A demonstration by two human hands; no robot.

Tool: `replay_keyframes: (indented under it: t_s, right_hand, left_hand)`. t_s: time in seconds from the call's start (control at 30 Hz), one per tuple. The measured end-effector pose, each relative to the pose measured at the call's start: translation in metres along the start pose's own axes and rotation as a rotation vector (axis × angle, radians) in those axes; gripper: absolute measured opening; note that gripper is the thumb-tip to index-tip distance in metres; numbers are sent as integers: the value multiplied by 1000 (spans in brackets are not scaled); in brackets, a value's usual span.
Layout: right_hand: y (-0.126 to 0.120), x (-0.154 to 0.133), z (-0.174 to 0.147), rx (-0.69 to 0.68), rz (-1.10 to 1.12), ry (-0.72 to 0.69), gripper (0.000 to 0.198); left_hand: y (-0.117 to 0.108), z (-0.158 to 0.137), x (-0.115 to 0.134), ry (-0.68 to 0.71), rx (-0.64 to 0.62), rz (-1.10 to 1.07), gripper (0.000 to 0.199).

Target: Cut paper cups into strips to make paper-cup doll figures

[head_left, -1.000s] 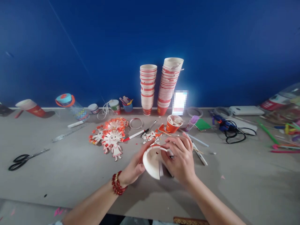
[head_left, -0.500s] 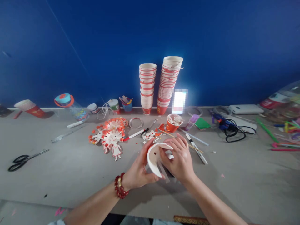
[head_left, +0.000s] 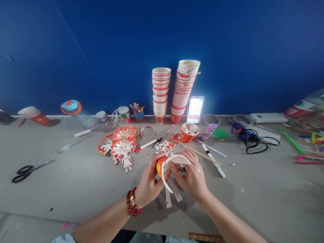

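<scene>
Between my hands is a cut red paper cup (head_left: 160, 167) with a curved white rim and a pale inside. My left hand (head_left: 149, 182), with red bead bracelets at the wrist, is closed around the cup's left side. My right hand (head_left: 193, 173) grips the cup's right part, its thumb and fingertips reaching inside. Two pale strips (head_left: 174, 190) hang below the cup; where they attach is hidden. White and red paper scraps (head_left: 165, 145) lie just beyond my hands, near a red cup of scraps (head_left: 188, 135).
Two tall paper cup stacks (head_left: 161, 94) stand against the blue wall. Paper figures (head_left: 124, 148) lie left of centre, scissors (head_left: 27, 171) farther left. A white marker (head_left: 214, 161) and a wooden stick (head_left: 202, 154) lie right of my hands; a glue gun (head_left: 244, 133) sits farther right.
The cup has turned in my hands, so more of its red outside shows on the left. Pale strips now hang lower beneath it. My left fingers have shifted around the cup.
</scene>
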State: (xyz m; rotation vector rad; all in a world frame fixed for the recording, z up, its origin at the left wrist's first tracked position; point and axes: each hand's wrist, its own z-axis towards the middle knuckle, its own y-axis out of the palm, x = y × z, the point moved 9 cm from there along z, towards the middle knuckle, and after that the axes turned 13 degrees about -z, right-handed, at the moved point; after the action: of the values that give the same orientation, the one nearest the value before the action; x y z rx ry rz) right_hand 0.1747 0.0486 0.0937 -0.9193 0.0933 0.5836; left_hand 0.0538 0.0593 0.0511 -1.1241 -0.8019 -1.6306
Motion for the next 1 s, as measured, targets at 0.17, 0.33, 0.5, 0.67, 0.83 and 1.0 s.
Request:
replay_keyframes:
  t_s: [0.17,0.33,0.5,0.67,0.83,1.0]
  right_hand:
    - [3,3,1,-20,53,42,9]
    - [1,6,2,25,99,73,10]
    - [3,12,0,33,239,150,12]
    - [24,34,-10,-121,585,425,14]
    - [47,44,-20,-273,913,611,20]
    - [62,41,-28,-320,1187,788,20]
  left_hand:
    - [2,1,6,40,-16,55,46]
    - [1,-2,1,-3,6,48,47]
    - [1,-5,-1,-4,7,94,49]
    - [0,-5,-4,-21,17,85,55]
    - [0,-6,-2,10,13,82,55]
    - [-5,-6,-2,72,46,113,52]
